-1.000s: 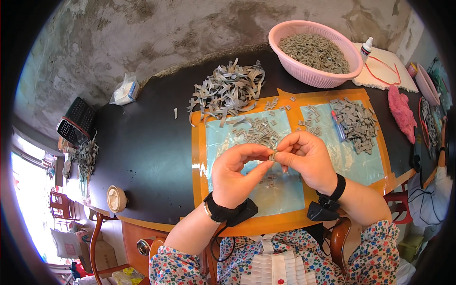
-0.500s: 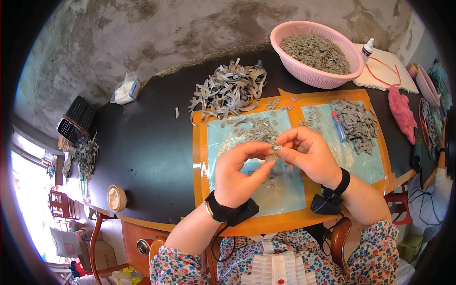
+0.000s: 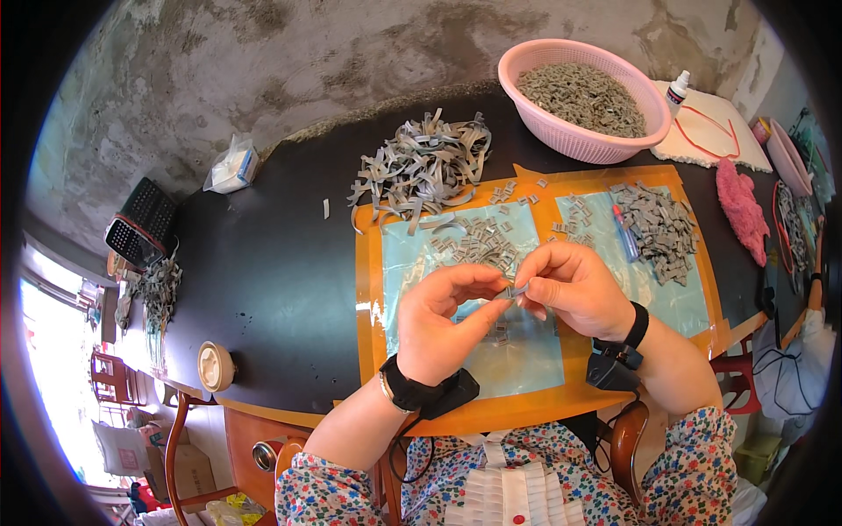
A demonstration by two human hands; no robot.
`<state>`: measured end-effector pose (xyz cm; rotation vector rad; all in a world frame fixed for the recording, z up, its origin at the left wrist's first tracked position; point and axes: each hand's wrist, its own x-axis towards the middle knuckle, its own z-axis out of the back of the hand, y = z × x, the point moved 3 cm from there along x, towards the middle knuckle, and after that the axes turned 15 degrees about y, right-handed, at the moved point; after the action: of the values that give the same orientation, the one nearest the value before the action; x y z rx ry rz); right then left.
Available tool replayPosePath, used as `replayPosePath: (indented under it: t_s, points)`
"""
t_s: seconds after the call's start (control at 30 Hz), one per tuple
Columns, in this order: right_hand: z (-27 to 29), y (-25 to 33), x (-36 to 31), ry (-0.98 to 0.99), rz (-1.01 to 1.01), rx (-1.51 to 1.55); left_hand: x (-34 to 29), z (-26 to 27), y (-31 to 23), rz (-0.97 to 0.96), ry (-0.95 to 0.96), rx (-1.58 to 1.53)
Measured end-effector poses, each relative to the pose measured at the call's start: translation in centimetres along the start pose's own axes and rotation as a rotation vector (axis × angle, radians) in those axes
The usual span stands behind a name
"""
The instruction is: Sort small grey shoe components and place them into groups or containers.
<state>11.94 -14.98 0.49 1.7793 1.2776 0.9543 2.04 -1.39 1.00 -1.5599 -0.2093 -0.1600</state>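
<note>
My left hand (image 3: 438,326) and my right hand (image 3: 574,287) meet over the blue sheet (image 3: 408,289). Thumb and forefinger of each hand pinch a small grey piece (image 3: 514,292) between them; the fingertips partly cover it, so its exact kind is hard to make out. Just beyond my fingers lies a loose spread of small grey rectangular clip-like pieces (image 3: 481,241), and a few more show beneath my hands. A tangled pile of flat grey strips (image 3: 425,167) sits past the sheet, to the left.
Right of my hands is a heap of grey pieces (image 3: 662,230) with a blue-and-red pen (image 3: 626,235). Farther back stand a pink basket (image 3: 561,131) full of small grey bits and a white bottle (image 3: 677,90). A pink cloth (image 3: 742,210) lies right; a cup (image 3: 216,366) left.
My right fingers have closed in against the left fingertips and turned slightly around the small piece. The left hand has barely moved.
</note>
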Motion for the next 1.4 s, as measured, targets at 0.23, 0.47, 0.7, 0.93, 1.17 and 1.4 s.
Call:
replayPosePath:
  t_s: [0.23,0.47,0.7,0.93,1.17,1.4]
  points:
    - [0.6,-0.1,0.1,0.000,-0.120,-0.027,0.1,0.3,0.4,0.004,-0.030,-0.090]
    - [0.6,-0.1,0.1,-0.001,-0.219,-0.011,-0.1,0.2,0.3,-0.028,0.007,-0.083]
    - [0.4,-0.1,0.0,0.006,-0.264,0.018,-0.4,0.3,-0.8,-0.095,0.073,0.244]
    - [0.0,0.1,0.0,-0.027,-0.221,-0.079,-0.3,0.4,-1.7,-0.212,0.105,0.447]
    - [-1.2,0.1,-0.1,-0.208,0.048,-0.123,-0.3,0.0,-2.7,-0.252,-0.017,0.625]
    - [-1.1,-0.8,-0.2,-0.246,0.030,-0.288,-0.2,-0.2,-2.8,-0.245,-0.048,0.767]
